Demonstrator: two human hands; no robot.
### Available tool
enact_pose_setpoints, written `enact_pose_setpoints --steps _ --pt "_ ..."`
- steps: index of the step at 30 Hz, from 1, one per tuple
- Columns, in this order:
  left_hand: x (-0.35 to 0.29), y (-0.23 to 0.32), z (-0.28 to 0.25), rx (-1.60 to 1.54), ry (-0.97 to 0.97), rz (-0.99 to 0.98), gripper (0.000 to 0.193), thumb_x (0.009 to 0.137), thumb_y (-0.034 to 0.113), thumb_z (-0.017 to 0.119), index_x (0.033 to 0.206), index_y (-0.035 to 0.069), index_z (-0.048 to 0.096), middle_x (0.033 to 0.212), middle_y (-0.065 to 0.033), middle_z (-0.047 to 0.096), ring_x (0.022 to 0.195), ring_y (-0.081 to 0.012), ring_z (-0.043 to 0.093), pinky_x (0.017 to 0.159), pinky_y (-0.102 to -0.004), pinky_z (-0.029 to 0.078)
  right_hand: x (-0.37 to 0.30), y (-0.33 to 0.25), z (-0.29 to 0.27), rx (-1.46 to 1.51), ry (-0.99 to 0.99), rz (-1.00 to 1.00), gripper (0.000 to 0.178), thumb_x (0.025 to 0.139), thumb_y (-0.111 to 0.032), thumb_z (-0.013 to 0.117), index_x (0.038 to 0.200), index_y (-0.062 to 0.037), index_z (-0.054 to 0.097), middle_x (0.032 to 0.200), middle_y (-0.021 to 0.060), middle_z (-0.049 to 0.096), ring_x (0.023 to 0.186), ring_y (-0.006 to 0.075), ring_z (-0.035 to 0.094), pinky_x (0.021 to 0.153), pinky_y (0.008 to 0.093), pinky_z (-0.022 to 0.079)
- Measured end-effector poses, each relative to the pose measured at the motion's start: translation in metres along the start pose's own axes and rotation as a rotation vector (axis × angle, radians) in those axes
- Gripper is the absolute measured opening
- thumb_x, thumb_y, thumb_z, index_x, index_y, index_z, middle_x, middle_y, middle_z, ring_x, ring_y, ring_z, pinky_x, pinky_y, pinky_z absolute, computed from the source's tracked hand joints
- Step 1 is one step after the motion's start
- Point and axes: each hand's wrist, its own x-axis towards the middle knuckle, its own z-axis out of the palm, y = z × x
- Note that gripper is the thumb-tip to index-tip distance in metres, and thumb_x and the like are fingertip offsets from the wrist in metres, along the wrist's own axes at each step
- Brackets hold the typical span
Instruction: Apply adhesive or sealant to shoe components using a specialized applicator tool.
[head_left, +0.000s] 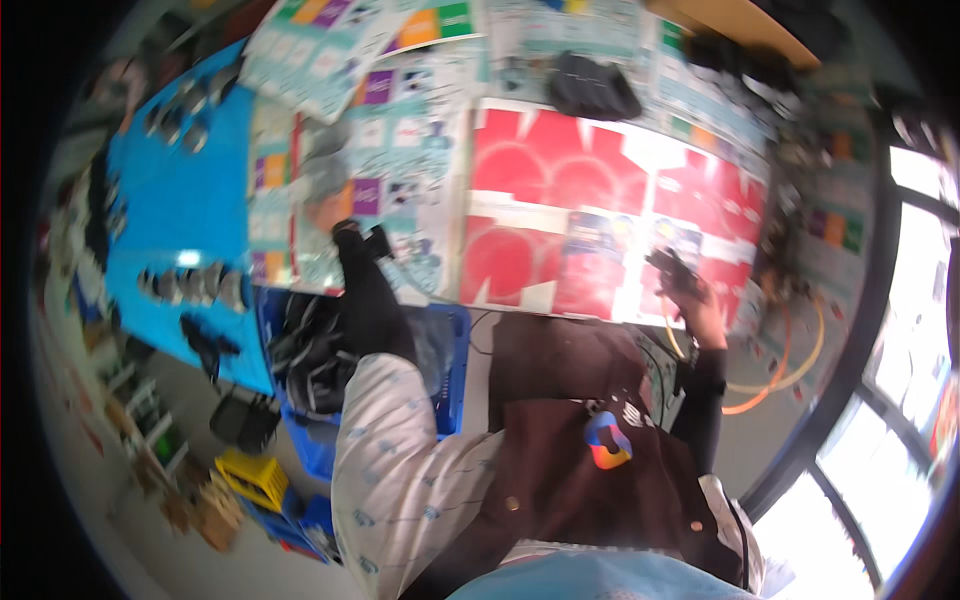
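My left hand (327, 211) reaches out over the left part of the table, right against some grey rounded pieces (325, 170). Motion smears its fingers, so its grip does not show. A black sleeve covers that forearm, and a small black device sits at the wrist. On the right, my right hand (702, 308) is over the red and white printed sheet (505, 255), close to its near right edge. Its fingers are bent around something small and dark (672, 268), too blurred to name. A cluster of black rounded pieces (592, 88) rests beyond the sheet.
Below my left forearm stands a blue crate (455, 375) with black items and clear plastic. A bright blue table (180, 225) at the left carries rows of grey rounded pieces (195, 286). Orange and yellow hoses (790, 360) curve beside my right arm. More black pieces lie far right.
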Motion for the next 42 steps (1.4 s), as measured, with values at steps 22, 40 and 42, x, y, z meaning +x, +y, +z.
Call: enact_pose_setpoints --steps 22,40,42 --pt "-0.054 0.428 -0.203 -0.45 0.161 1.223 0.015 0.089 0.015 0.058 0.102 0.015 0.065 0.134 -0.0092 0.056 0.135 -0.0303 0.042 0.11 -0.0516 0.032 -0.079 0.012 -0.026 0.029 0.131 -0.009 0.04 0.08 0.005 0.059 0.12 -0.0007 0.06 0.096 0.0076 0.072 0.072 0.0069 0.062 0.051 0.0202 0.047" --pt "-0.084 0.407 -0.23 -0.505 0.018 0.469 0.026 0.081 0.017 0.075 0.096 0.007 0.056 0.1 -0.0172 0.063 0.094 -0.0394 0.063 0.074 -0.0499 0.05 -0.072 0.035 -0.162 0.059 -0.005 -0.074 0.038 0.083 0.001 0.057 0.12 -0.0026 0.059 0.102 0.0084 0.072 0.091 0.0147 0.068 0.053 0.024 0.052" --pt "-0.089 0.411 -0.239 -0.56 0.002 0.333 0.024 0.081 0.014 0.074 0.091 0.005 0.054 0.096 -0.0193 0.061 0.089 -0.0427 0.062 0.076 -0.0513 0.05 -0.072 0.035 -0.18 0.065 -0.02 -0.056 0.036 0.083 0.001 0.057 0.119 -0.0024 0.06 0.101 0.0079 0.072 0.09 0.0141 0.067 0.054 0.0236 0.052"
